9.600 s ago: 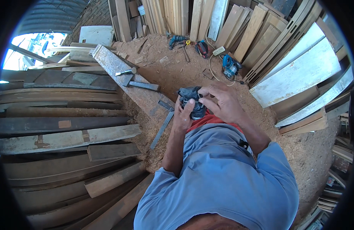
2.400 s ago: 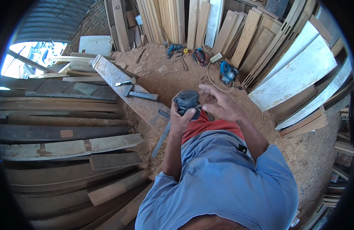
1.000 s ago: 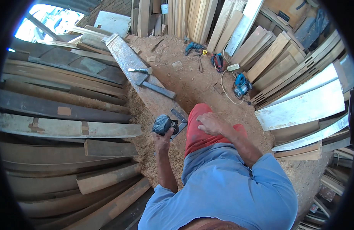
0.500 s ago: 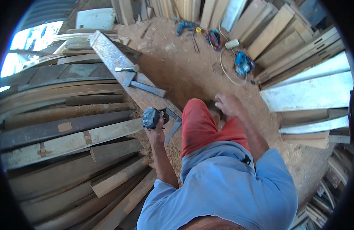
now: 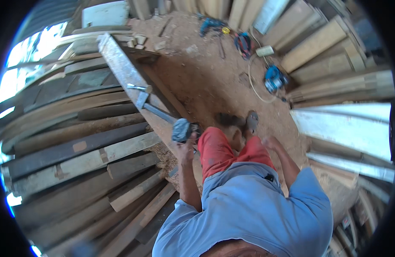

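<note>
My left hand [image 5: 186, 149] is closed around a crumpled dark plastic bundle [image 5: 180, 130], raised over the near end of a wooden bench plank [image 5: 120, 64]; its contents are hidden. Beside my right knee, my right hand [image 5: 271, 143] is loosely curled, slightly blurred, with nothing visible in it. On the plank lies a hammer [image 5: 159, 112], its handle pointing toward the bundle. A chisel [image 5: 139, 88] rests across the plank by the hammer's head. Part of a grey, flat-edged tool [image 5: 173, 171] shows below my left hand, mostly covered.
Stacked boards [image 5: 77, 147] fill the left side, and more planks [image 5: 313, 47] lean at the far right. On the dusty floor are a blue drill [image 5: 211, 25], a red-and-blue power tool [image 5: 243, 45] and a blue power tool [image 5: 275, 79] with a cord [image 5: 250, 75].
My left hand has moved right and slightly forward with the bundle, now nearer my left knee. My right hand has drawn back toward my body. A foot now shows beyond my knees.
</note>
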{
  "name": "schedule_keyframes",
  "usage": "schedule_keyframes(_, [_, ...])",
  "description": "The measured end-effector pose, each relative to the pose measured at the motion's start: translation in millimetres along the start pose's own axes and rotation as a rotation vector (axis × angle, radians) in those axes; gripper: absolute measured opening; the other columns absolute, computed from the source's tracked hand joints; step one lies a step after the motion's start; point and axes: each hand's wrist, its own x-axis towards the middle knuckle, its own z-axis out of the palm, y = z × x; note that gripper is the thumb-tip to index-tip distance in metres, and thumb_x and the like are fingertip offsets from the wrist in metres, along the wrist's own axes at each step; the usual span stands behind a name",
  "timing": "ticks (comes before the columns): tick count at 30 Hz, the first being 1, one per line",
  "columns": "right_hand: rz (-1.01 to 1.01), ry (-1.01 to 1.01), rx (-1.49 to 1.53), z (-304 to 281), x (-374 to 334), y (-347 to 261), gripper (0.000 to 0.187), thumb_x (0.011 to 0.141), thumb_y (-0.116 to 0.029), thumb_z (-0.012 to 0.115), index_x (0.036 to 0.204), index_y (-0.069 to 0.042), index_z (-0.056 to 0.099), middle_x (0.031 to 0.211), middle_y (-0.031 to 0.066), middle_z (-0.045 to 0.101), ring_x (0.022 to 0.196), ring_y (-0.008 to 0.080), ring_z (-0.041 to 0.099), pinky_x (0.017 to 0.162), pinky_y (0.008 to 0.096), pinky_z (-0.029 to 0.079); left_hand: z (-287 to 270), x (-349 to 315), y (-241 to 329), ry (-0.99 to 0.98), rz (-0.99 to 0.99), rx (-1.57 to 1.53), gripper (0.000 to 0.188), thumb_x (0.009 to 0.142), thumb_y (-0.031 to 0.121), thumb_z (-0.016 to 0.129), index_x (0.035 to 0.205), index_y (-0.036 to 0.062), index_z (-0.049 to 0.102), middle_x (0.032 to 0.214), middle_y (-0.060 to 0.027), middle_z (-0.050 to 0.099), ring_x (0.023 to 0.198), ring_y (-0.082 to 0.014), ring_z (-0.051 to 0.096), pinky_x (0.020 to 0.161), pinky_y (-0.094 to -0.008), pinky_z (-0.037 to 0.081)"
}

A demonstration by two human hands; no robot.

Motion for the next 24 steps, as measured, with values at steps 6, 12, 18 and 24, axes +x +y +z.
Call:
schedule_keyframes(6, [0.402, -0.029, 0.288, -64, -30, 81, 0.023, 0.086, -0.017, 0.062, 0.067, -0.005, 0.064, 0.057, 0.0077, 0.057, 0.044, 0.0198, 0.051, 0.041, 0.0376, 0.04, 56, 7, 32, -0.077, 0.063, 0.032, 0.053, 0.079, -0.001, 0.083, 0.126, 0.0066, 0.059, 0.115, -0.0016, 0.067, 0.104, -0.0134, 0.064, 0.096, -0.0316, 0.052])
schedule_keyframes(12, [0.491, 0.207, 0.316, -174, 49, 108, 0.018, 0.078, -0.011, 0.065, 0.062, -0.004, 0.062, 0.054, 0.0119, 0.056, 0.042, 0.022, 0.05, 0.039, 0.0391, 0.037, 59, -3, 71, -0.017, 0.059, 0.006, 0.057, 0.076, -0.002, 0.084, 0.125, 0.0052, 0.057, 0.117, -0.0027, 0.068, 0.108, -0.0122, 0.064, 0.098, -0.0292, 0.05])
schedule_keyframes(18, [-0.029, 0.194, -0.244, -233, 191, -6, 0.03, 0.077, -0.024, 0.066, 0.066, 0.004, 0.062, 0.063, 0.0203, 0.06, 0.055, 0.0281, 0.059, 0.055, 0.0457, 0.045, -12, -32, 65, 0.348, 0.124, -0.046, 0.047, 0.079, -0.002, 0.081, 0.121, 0.0043, 0.062, 0.105, -0.0022, 0.072, 0.096, -0.0137, 0.068, 0.092, -0.0303, 0.053])
schedule_keyframes(24, [-0.339, 0.051, -0.169, -220, 243, -283, 0.033, 0.085, -0.029, 0.062, 0.096, 0.001, 0.07, 0.104, 0.0286, 0.068, 0.096, 0.0448, 0.066, 0.083, 0.0514, 0.052, -78, -62, 29, 0.682, 0.21, -0.142, 0.048, 0.079, -0.004, 0.081, 0.122, 0.0048, 0.062, 0.112, -0.0031, 0.069, 0.099, -0.0147, 0.066, 0.092, -0.0332, 0.054])
